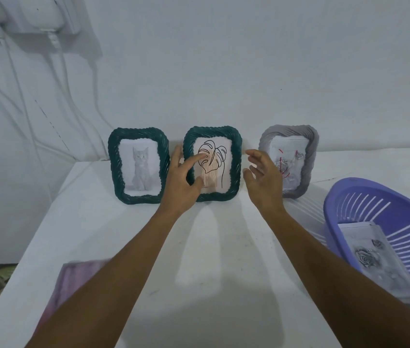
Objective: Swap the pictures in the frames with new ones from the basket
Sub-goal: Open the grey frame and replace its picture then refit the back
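Hands at the middle frame [235, 146], about to take it
Left hand [181, 182] spread, fingertip on its front; right hand [264, 182] open beside it; next likely calls for gripping both edges

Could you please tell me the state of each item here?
Dark green frame with cat picture: upright, untouched.
Dark green frame with leaf drawing: upright, left hand on its front.
Grey frame with rose picture: upright.
Purple plastic basket: holds rose prints.
Right hand: open, holding nothing.
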